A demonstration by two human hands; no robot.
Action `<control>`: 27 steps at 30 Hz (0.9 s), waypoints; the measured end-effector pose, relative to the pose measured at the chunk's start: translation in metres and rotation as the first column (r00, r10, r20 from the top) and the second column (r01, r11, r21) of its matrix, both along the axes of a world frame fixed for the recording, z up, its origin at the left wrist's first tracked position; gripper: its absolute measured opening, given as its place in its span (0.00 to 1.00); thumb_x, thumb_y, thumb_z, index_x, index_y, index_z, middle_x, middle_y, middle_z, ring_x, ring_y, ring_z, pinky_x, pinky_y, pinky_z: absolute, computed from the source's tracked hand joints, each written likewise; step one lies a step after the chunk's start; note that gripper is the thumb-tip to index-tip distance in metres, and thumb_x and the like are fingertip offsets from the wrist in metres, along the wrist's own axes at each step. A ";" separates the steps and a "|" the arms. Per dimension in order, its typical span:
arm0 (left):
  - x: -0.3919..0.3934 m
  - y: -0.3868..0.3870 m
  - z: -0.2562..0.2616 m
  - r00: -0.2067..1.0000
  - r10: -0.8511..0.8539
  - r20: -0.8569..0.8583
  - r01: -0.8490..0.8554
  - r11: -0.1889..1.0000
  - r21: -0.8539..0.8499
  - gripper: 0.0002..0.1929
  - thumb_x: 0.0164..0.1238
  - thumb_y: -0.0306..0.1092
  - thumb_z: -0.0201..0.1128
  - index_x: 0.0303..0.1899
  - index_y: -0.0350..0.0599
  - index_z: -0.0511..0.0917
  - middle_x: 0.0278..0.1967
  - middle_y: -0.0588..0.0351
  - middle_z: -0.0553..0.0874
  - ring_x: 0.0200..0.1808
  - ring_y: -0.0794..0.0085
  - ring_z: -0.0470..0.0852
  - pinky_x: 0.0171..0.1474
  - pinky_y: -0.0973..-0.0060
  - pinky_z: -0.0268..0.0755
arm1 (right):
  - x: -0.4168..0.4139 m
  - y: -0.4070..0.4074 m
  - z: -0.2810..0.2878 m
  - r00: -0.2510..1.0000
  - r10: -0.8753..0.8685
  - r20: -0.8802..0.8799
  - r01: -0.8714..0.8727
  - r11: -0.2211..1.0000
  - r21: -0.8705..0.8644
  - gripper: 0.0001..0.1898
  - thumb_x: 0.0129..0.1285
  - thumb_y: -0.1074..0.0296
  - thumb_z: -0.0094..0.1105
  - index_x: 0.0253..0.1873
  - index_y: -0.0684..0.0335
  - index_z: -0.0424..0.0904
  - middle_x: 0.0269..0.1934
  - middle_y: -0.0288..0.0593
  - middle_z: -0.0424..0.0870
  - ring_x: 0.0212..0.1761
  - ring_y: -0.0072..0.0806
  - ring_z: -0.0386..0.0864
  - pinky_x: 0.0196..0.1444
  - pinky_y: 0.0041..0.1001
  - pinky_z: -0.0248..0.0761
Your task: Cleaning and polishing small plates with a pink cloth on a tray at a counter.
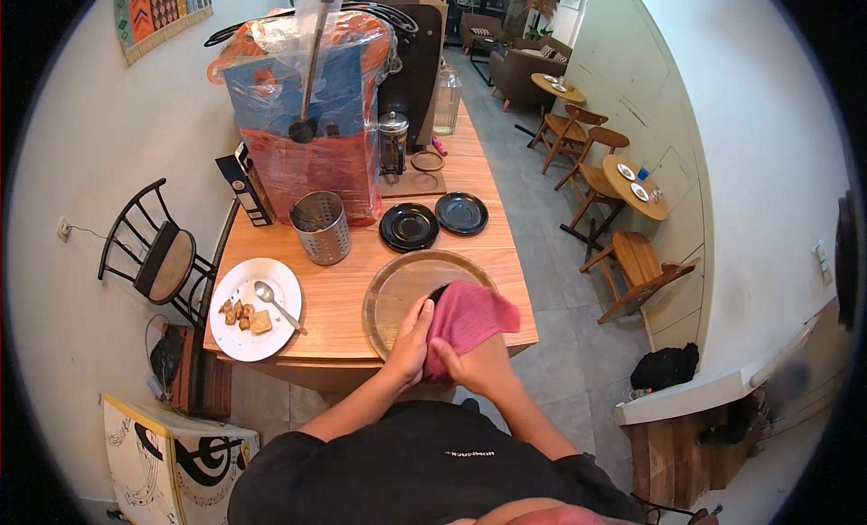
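My left hand (409,343) grips a black object (439,293), perhaps a saucer; only a bit of its dark edge shows. A dusky pink cloth (467,315) drapes over that object, and my right hand (479,368) holds the cloth against it, its fingers partly covered. Both hands are over the front edge of a round brown tray (379,281). Just behind the tray, two black saucers (409,227) (462,213) lie side by side on the wooden counter (359,254).
A white plate (234,274) with food pieces and a spoon (274,301) sits at left. Behind it stand a perforated metal utensil holder (322,230), a box (247,186), a plastic-wrapped bundle (298,119), a French press (393,142) and a glass pitcher (447,102). Wooden chairs (637,261) line the right.
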State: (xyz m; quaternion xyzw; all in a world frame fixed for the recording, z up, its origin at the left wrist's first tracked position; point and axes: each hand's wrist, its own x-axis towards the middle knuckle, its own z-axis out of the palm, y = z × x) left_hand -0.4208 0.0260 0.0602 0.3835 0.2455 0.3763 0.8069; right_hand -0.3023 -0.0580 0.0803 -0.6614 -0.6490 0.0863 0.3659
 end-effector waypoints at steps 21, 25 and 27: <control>-0.043 0.031 -0.001 0.917 0.377 -0.134 -0.264 0.822 0.504 0.22 0.78 0.42 0.60 0.60 0.31 0.76 0.55 0.46 0.83 0.57 0.67 0.79 0.62 0.71 0.70 | -0.079 0.012 -0.030 0.184 -0.020 -0.983 0.529 0.845 0.082 0.14 0.73 0.72 0.59 0.60 0.66 0.76 0.51 0.37 0.83 0.51 0.24 0.81 0.56 0.27 0.75; -0.062 0.045 0.021 0.975 0.105 -0.197 0.035 0.799 0.600 0.19 0.77 0.38 0.61 0.58 0.32 0.78 0.50 0.48 0.87 0.53 0.68 0.82 0.61 0.72 0.71 | -0.042 0.014 -0.011 0.496 0.079 -0.865 0.277 0.929 0.244 0.16 0.73 0.74 0.58 0.62 0.69 0.77 0.51 0.39 0.84 0.53 0.23 0.80 0.57 0.26 0.74; -0.067 0.050 0.033 0.963 -0.093 -0.251 0.234 0.747 0.622 0.17 0.78 0.37 0.60 0.58 0.33 0.79 0.50 0.49 0.87 0.52 0.70 0.82 0.59 0.72 0.72 | -0.034 0.012 -0.002 0.517 0.097 -0.850 0.214 0.947 0.239 0.16 0.72 0.74 0.59 0.62 0.70 0.78 0.52 0.40 0.85 0.53 0.23 0.80 0.57 0.26 0.74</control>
